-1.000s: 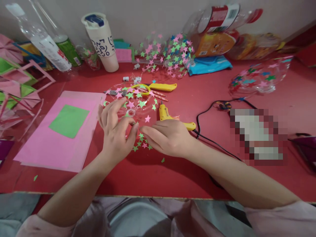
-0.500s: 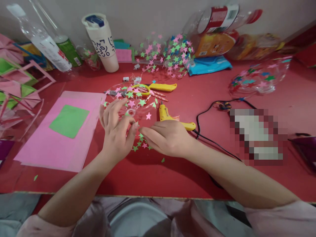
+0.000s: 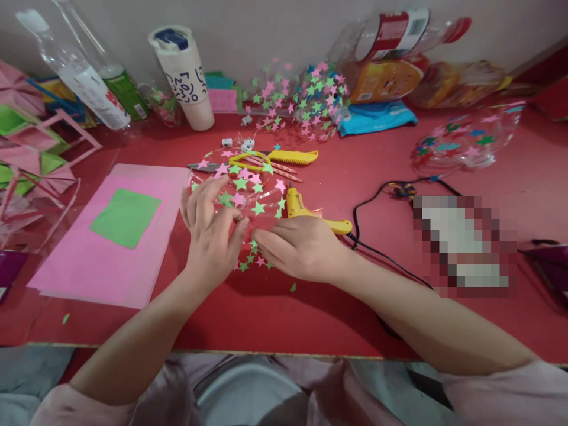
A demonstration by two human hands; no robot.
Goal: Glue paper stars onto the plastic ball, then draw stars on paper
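My left hand (image 3: 208, 234) curls over the near left side of a clear rounded plastic piece (image 3: 246, 194) dotted with pink and green stars. Its thumb and forefinger are drawn together at the edge. Close by on the right, my right hand (image 3: 306, 247) is closed in a pinch; whatever lies between its fingertips is hidden. Below the fingertips lie small green and pink stars (image 3: 252, 259). A yellow glue gun (image 3: 296, 204) rests just behind my right hand. Scissors with yellow handles (image 3: 248, 158) lie behind the plastic piece, partly seen through it.
Left of my hands, a green square (image 3: 126, 218) lies on pink sheets (image 3: 110, 278). A white tumbler (image 3: 186, 83) and star-covered clear plastic pieces (image 3: 322, 97) stand along the wall. A black cord (image 3: 384, 255) runs right from the glue gun. A yellow ridged tool (image 3: 297, 157) lies behind.
The clear plastic piece has turned, so its stars sit differently and its small ring-shaped part no longer shows. My left fingers have shifted slightly; my right hand stays nearly still.
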